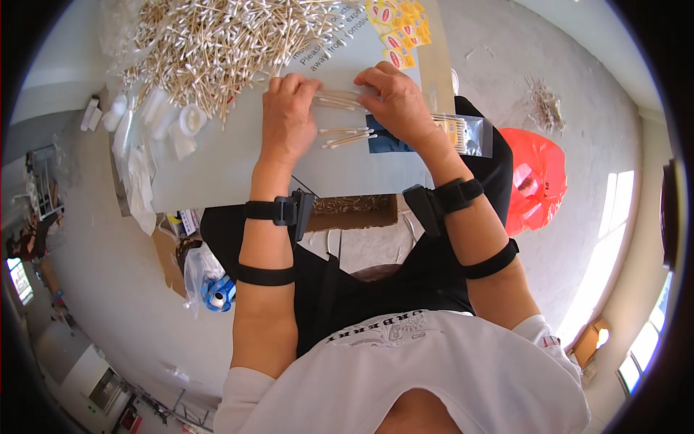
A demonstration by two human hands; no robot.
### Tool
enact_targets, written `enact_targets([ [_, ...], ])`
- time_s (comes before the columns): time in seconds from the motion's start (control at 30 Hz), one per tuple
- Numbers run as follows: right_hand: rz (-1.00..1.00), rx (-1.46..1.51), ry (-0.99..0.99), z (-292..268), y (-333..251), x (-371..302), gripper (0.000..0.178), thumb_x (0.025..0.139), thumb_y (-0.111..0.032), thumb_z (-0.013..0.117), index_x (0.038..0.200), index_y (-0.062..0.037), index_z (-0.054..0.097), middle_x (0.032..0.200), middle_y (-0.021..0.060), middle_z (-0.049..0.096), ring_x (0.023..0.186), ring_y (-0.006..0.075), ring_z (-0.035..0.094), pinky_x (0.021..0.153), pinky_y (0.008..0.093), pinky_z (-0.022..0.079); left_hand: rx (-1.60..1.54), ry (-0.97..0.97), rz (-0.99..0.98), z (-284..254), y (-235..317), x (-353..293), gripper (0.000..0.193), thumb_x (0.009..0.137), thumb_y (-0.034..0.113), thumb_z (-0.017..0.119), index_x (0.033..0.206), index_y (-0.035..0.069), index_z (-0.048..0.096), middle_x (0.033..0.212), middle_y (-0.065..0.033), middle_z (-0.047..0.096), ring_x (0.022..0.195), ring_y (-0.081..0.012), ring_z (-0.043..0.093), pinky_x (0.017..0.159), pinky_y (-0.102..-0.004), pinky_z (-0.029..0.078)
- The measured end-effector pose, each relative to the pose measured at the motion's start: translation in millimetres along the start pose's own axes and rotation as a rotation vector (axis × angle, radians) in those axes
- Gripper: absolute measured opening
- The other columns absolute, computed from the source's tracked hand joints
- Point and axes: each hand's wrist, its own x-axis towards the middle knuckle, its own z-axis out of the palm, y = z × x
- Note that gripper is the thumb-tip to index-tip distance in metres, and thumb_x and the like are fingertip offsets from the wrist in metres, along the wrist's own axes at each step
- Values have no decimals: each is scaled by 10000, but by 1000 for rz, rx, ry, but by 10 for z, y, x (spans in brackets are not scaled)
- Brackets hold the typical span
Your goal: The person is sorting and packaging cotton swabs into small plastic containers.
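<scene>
A small bundle of cotton swabs lies level between my two hands, just above the table. My left hand is closed at its left end, fingers curled and thumb pressed in. At its right end my right hand pinches with thumb and forefinger. Slightly nearer to me, a few more cotton swabs rest on the table. Their right tips reach a dark blue piece beside a clear plastic bag with swabs in it, partly under my right wrist.
A large heap of loose cotton swabs covers the table's far left. Yellow printed packets lie at the far right. White plastic tubs stand at the left edge. Below the table are an open cardboard box and, to the right, a red bag.
</scene>
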Motion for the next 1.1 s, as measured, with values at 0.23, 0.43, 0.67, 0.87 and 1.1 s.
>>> enact_targets([
  [0.23,-60,-138,-135,10,-14,-50,147,743,-85,668,871,-27,625,778,100,576,700,243,602,652,342,483,-33,9,-32,-24,175,-217,347,664,-96,567,954,85,626,922,-41,559,944,-262,509,826,-390,405],
  [0.43,99,14,58,112,-34,222,150,745,-169,651,791,-29,623,779,139,629,738,326,617,659,400,492,-116,92,-85,-14,106,-163,349,666,-97,577,965,76,624,924,-60,553,934,-276,502,817,-388,410],
  [0.67,40,-361,210,454,-76,648,202,718,-228,696,800,-49,653,694,116,639,659,296,623,627,387,499,170,93,-126,81,-57,198,381,705,-9,628,1071,95,627,974,-56,528,985,-271,469,843,-417,389],
  [0.87,384,28,-86,33,-142,442,187,684,-181,657,751,-6,667,670,147,641,628,288,618,648,385,502,134,81,-115,76,-164,164,403,717,31,652,1112,102,614,990,-57,525,993,-272,466,861,-424,378],
  [1.1,460,554,-329,-328,-304,-333,109,757,-87,658,729,9,616,592,-24,517,564,42,453,518,213,383,57,213,-81,58,-202,191,325,720,12,655,1035,78,614,931,-77,548,930,-287,491,817,-402,412],
])
